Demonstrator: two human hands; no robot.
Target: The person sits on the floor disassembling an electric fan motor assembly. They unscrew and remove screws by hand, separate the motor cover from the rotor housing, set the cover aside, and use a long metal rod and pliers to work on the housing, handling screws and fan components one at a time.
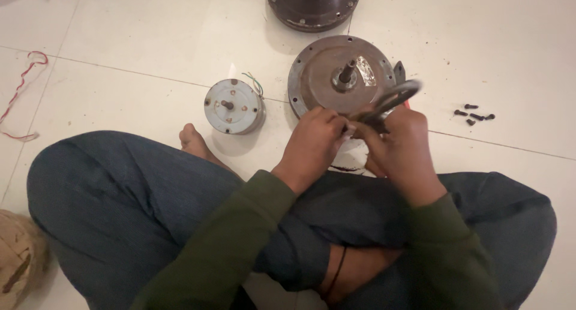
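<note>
I sit cross-legged on a white tiled floor. My left hand (315, 143) and my right hand (396, 148) meet just in front of a round rusty-brown motor housing (324, 76) with a shaft sticking up from its centre. My right hand grips a dark metal tool with looped handles (393, 100), blurred by motion, its handles pointing up and right over the housing's rim. My left hand's fingers pinch at the tool's lower end, next to my right thumb. What sits between the fingertips is hidden.
A small silver round motor (234, 106) with thin wires lies left of the housing. A second dark round housing (313, 5) stands at the top. Several small black screws (474, 114) lie at right. A red cord (21, 85) trails at far left. A tan woven object (18, 262) sits bottom left.
</note>
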